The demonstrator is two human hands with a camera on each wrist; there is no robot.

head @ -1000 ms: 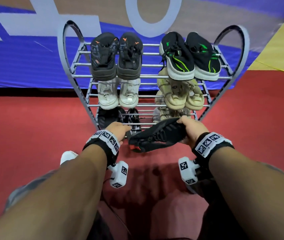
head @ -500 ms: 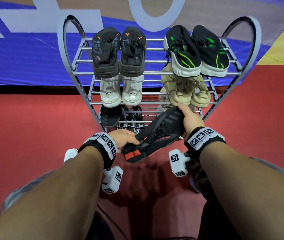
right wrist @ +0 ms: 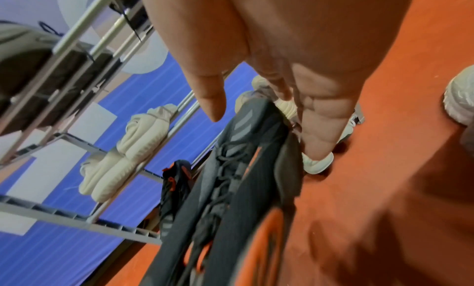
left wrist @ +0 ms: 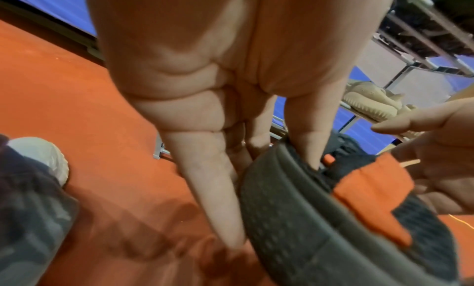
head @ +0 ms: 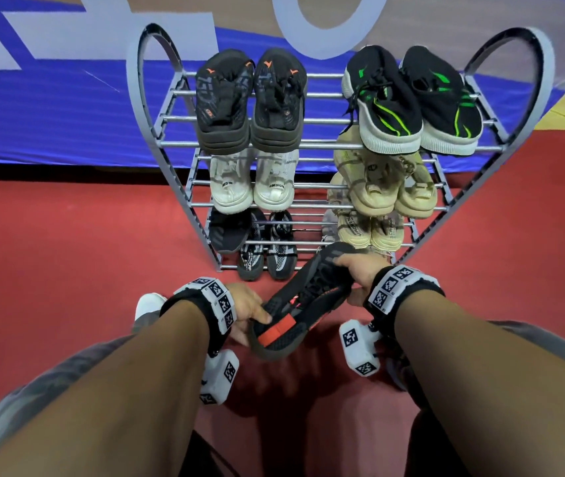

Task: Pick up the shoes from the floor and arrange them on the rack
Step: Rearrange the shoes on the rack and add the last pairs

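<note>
- Both my hands are on one black shoe (head: 303, 297), held in the air just in front of the rack's (head: 308, 144) bottom shelf.
- My left hand (head: 245, 309) has the heel end: thumb hooked over the collar, fingers (left wrist: 218, 193) running down along the sole side. The orange heel tab (head: 272, 335) sits just right of that thumb.
- My right hand (head: 360, 273) has the toe end: fingers (right wrist: 320, 128) curled behind the sole, thumb apart and not touching the upper in the right wrist view.
- Why two hands: my guess is that it steadies the long, soft shoe and lets me aim the toe. It's tilted, toe up and toward the rack, heel low and near me.
- Rack contents, four tiers:
  - top: black/orange pair (head: 251, 101) on the left, black/green pair (head: 411, 105) on the right
  - second: white pair (head: 253, 182), beige pair (head: 382, 187)
  - third: one black shoe (head: 229, 228) on the left, cream pair (head: 370, 228) just beyond my right fingers
  - bottom: black-and-white knit pair (head: 265, 256) beyond my left fingers
- All of them sit toes-out, soles on the bars.
- The lone black shoe in the third tier looks like the mate; I can't confirm the match. Judgement: this one goes in beside it.
- Risk: the gap there is narrow, and the toe could snag a bar or nudge the knit pair.
- Red floor (head: 67, 270) below; no other loose shoe in view.
</note>
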